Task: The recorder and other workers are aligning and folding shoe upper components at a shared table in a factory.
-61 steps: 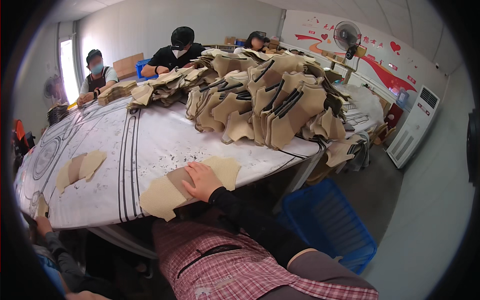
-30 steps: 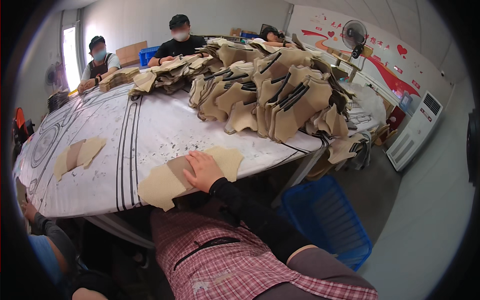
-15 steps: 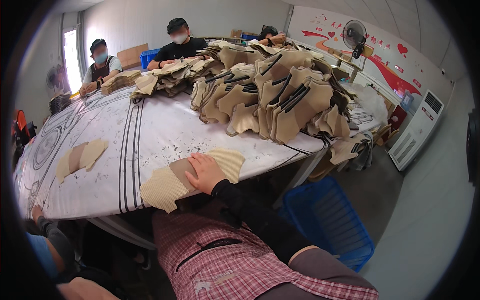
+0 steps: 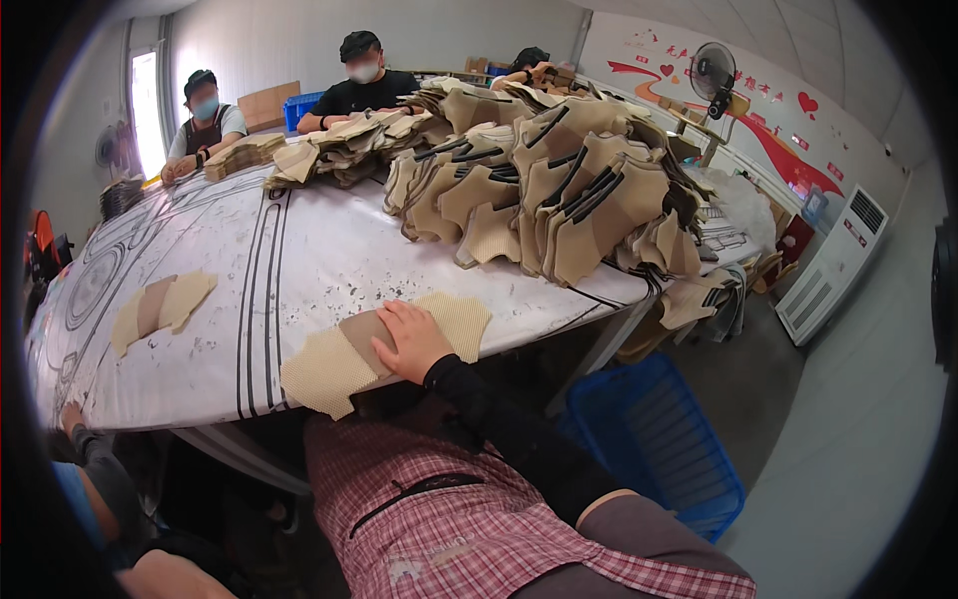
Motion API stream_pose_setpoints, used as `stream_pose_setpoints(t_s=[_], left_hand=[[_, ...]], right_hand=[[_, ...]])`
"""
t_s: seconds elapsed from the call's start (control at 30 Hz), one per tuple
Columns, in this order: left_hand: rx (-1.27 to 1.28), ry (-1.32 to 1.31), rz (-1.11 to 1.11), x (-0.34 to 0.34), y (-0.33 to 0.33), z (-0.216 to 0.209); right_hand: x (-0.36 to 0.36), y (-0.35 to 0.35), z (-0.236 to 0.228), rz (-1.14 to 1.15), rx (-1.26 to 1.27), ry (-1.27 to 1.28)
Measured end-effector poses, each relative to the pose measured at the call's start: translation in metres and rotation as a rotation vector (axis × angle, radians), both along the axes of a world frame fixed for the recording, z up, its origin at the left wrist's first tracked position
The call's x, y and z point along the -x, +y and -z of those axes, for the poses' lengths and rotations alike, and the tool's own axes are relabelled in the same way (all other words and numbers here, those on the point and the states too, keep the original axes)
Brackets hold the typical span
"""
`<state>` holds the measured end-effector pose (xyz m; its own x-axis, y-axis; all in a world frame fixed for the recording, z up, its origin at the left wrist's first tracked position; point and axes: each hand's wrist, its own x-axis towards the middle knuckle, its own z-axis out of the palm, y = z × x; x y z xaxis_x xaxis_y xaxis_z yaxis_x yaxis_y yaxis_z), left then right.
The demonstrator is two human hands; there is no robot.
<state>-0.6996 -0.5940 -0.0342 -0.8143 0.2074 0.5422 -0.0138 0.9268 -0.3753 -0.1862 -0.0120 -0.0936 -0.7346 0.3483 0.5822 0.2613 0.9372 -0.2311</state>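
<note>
My right hand [image 4: 411, 340] lies flat on a cut fabric piece [image 4: 324, 371] at the near table edge, its fingers stretched out and slightly apart. The piece has cream, mesh-textured ends and a brown band across the middle, partly under my fingers. One cream corner hangs just over the edge. A bit of bare arm [image 4: 168, 577] shows at the lower left, apparently mine, but my left hand is not visible. Farther left on the table lies a similar cream and brown piece [image 4: 155, 307], apart from my hand.
A tall heap of cut pieces [image 4: 589, 200], some with black strips, covers the far right table [image 4: 329, 240]. Lower stacks [image 4: 344, 150] stand beyond. A blue crate [image 4: 654, 439] sits below on my right. Co-workers stand across; another's hand [image 4: 72, 415] touches the left edge.
My right hand stays in place on the fabric piece. The view has shifted slightly, and the co-worker at the back right has moved their head and hand a little.
</note>
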Motion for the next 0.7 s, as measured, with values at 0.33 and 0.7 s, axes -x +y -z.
stream_pose_setpoints(t_s=[0.33,0.7], left_hand=[[-0.114,0.011,0.071,0.013,-0.005,0.000],[-0.102,0.001,0.144,0.001,0.026,-0.010]], right_hand=[[0.001,0.000,0.001,0.004,0.013,-0.008],[-0.001,0.000,-0.005,0.001,0.021,-0.026]])
